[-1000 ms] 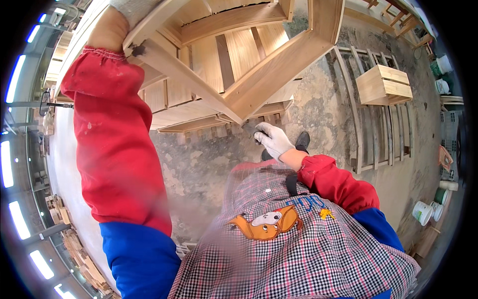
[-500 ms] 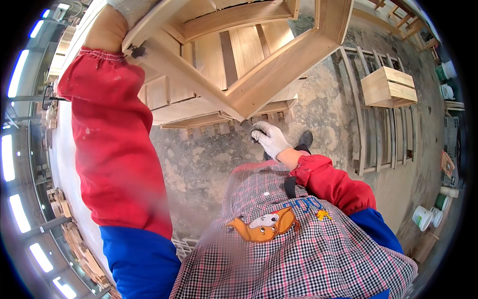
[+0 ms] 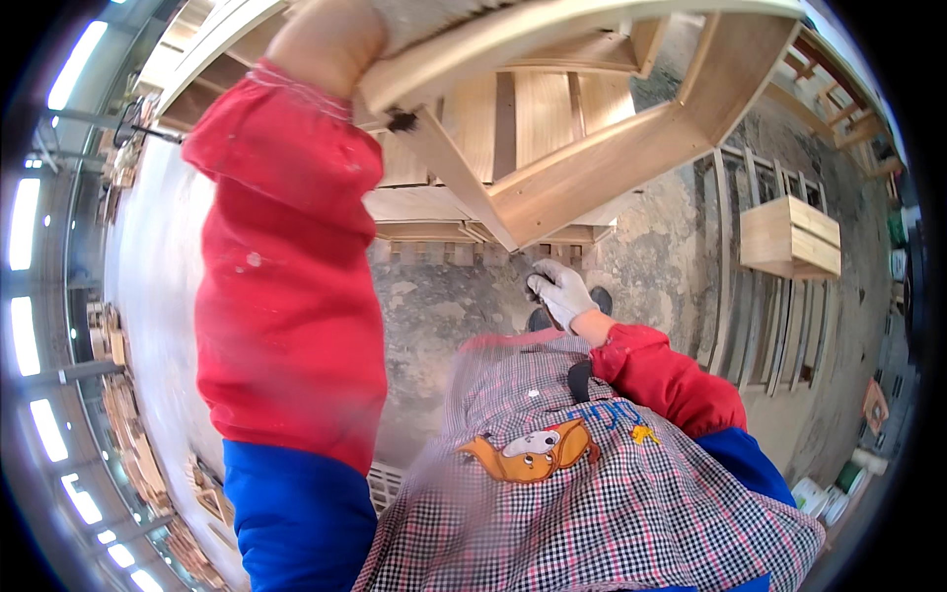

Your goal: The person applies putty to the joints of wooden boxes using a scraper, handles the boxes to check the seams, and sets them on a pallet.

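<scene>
At the top edge, my gloved left hand (image 3: 429, 22) grips the upper rail of an open wooden frame (image 3: 612, 178), its fingertips out of sight. The frame is tilted, with one corner pointing down toward me and a dark smudge at its left corner. Below that lower corner, my gloved right hand (image 3: 560, 294) is closed around a small dark-handled tool (image 3: 534, 284). Its tip is close to the corner; whether they touch I cannot tell.
Behind the frame stands slatted wooden furniture (image 3: 473, 118). To the right, a wooden box (image 3: 789, 237) sits on a slatted rack (image 3: 725, 266) on the floor. Buckets (image 3: 824, 501) stand at the lower right. Stacked boards (image 3: 133, 434) lie along the left.
The view has shifted, so the frame and both hands appear farther right. My left hand and the frame's upper rail show larger and closer. The right hand still holds the tool near the lower corner.
</scene>
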Motion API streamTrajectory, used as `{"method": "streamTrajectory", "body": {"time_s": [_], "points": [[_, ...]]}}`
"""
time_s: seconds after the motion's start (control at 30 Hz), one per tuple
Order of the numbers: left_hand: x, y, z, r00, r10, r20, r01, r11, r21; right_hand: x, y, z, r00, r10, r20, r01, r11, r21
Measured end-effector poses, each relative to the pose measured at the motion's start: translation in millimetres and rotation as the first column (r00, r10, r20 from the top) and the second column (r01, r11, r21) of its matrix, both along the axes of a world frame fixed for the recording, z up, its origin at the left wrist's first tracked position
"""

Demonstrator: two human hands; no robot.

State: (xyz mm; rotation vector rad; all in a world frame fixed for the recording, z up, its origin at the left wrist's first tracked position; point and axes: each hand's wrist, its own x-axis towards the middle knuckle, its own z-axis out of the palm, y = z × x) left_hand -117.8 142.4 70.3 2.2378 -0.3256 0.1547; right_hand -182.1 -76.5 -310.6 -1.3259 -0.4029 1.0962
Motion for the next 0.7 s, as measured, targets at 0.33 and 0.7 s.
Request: {"method": "streamTrajectory", "body": {"time_s": [0.33,0.7], "points": [[-11.6,-16.6,-23.6,0.978,0.080,0.191,-0.124,0.965,0.229,44.9,-11.8,48.4,0.921,0.347,0.180,-0.344,0.938,-0.048],[-45.1,-68.4,-0.7,0.843,0.534,-0.068,-0.395,0.699,0.596,109.9,42.7,181.6,0.762,-0.080,0.643,-0.114,0.961,0.254]]}}
